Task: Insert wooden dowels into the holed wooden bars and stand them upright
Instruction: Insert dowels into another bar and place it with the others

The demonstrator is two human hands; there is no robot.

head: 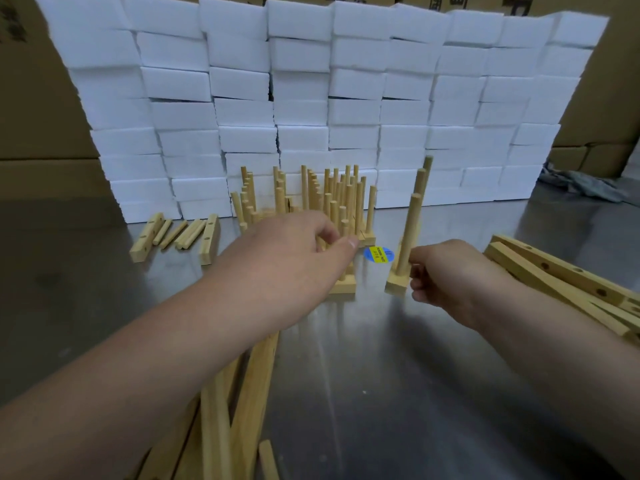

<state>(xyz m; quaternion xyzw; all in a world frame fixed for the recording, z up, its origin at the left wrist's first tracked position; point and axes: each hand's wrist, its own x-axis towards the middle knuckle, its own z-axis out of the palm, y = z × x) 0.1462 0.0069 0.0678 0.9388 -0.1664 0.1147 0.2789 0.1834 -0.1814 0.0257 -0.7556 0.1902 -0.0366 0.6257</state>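
Observation:
A holed wooden bar (395,285) stands on the steel table with three dowels (412,223) upright in it. My right hand (446,275) is just right of its near end, fingers curled against the bar and the nearest dowel. My left hand (294,258) reaches over another doweled bar (344,287), its fingers curled around a dowel there; the grip is partly hidden. Behind stand several finished bars with upright dowels (329,199).
Loose holed bars (554,275) lie at the right, short bars (180,235) at the back left, and long sticks (239,403) under my left forearm. A blue and yellow sticker (378,254) is on the table. A wall of white foam blocks (311,98) closes the back.

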